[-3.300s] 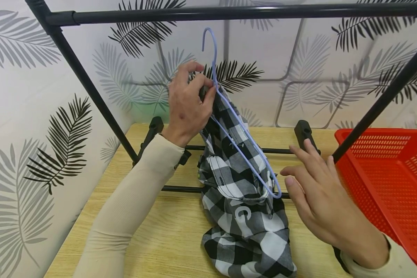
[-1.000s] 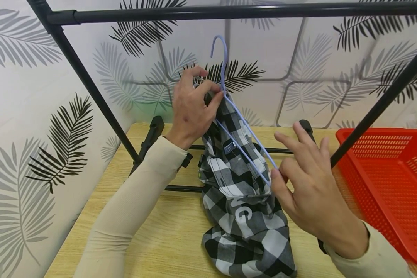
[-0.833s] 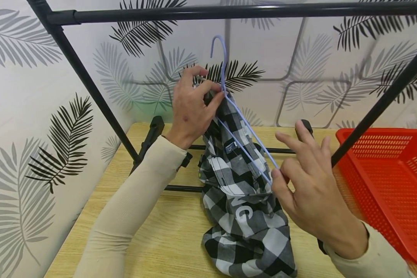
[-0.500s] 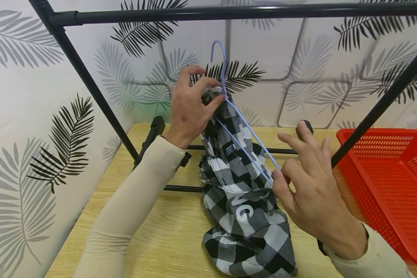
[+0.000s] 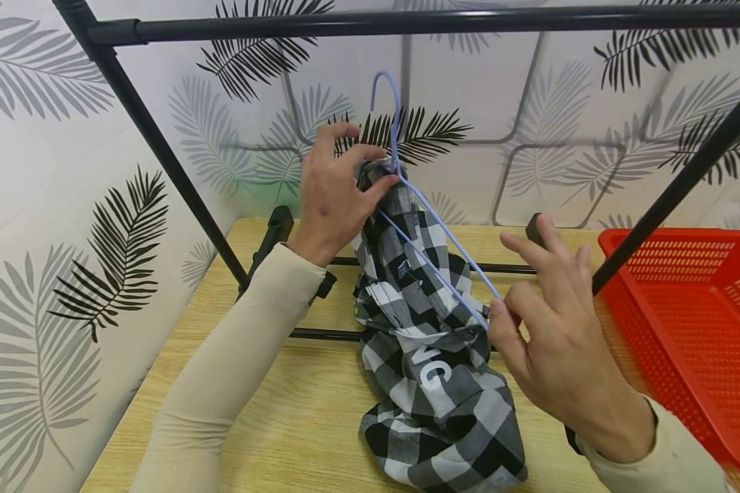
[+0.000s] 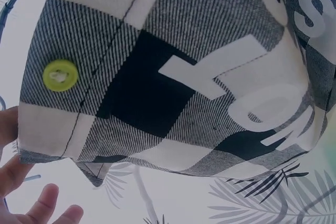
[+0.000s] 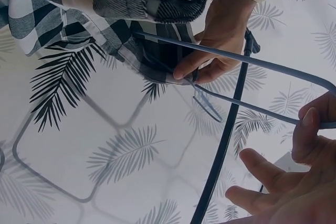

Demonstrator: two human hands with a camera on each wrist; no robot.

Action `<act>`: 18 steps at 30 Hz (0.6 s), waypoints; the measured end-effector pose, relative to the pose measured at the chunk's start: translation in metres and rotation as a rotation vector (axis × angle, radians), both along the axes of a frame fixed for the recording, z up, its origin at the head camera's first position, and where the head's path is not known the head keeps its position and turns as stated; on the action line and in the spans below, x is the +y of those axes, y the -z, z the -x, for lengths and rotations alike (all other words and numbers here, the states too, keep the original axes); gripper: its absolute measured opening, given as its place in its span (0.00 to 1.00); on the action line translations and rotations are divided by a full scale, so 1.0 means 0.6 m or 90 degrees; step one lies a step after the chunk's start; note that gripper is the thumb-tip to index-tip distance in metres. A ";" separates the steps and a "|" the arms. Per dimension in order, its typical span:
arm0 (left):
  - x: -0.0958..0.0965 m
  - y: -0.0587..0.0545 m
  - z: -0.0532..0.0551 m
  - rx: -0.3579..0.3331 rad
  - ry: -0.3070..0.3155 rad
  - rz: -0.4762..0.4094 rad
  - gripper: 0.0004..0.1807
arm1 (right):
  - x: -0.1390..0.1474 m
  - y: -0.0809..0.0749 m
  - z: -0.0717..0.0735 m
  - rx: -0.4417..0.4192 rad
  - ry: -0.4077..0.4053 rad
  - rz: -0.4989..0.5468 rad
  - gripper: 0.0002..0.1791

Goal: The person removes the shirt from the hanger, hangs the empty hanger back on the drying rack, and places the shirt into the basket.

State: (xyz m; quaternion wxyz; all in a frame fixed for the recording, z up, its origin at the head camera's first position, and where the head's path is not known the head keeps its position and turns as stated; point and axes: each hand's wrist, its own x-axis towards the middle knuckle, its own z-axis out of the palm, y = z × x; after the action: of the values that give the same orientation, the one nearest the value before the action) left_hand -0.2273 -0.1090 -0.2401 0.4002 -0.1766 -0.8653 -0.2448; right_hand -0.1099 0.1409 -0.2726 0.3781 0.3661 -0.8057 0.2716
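Observation:
A light blue hanger slants down to the right in the head view, its hook pointing up under the rack's top bar. My left hand pinches the collar of a black-and-white checked shirt beside the hanger's neck. The shirt droops from there onto the table, white letters showing on its front. In the left wrist view a yellow-green button sits near the cloth's edge. My right hand pinches the hanger's right end between thumb and index finger, other fingers spread. The hanger's left arm lies hidden in the shirt.
A black rack frame spans the top, its posts slanting down at both sides. Low black crossbars run behind the shirt. On the right, a red plastic basket stands on the wooden table. A leaf-patterned wall covering is behind.
My right hand has come in to take hold of the hanger's right end. The hook has dropped lower than before, and the shirt's collar has come up round the hanger's neck.

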 end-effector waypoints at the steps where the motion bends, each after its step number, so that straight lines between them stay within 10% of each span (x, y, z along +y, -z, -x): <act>1: 0.000 0.000 0.000 0.000 0.003 0.000 0.16 | 0.001 0.000 0.000 -0.002 0.002 -0.003 0.27; 18: -0.006 0.005 0.003 0.006 0.014 0.002 0.11 | 0.004 0.001 -0.002 -0.003 0.005 0.029 0.25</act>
State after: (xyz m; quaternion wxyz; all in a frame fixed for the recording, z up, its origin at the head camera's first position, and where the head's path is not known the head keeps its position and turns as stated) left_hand -0.2290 -0.1125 -0.2428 0.4011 -0.1881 -0.8619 -0.2468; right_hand -0.1086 0.1434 -0.2735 0.3856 0.3534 -0.8016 0.2894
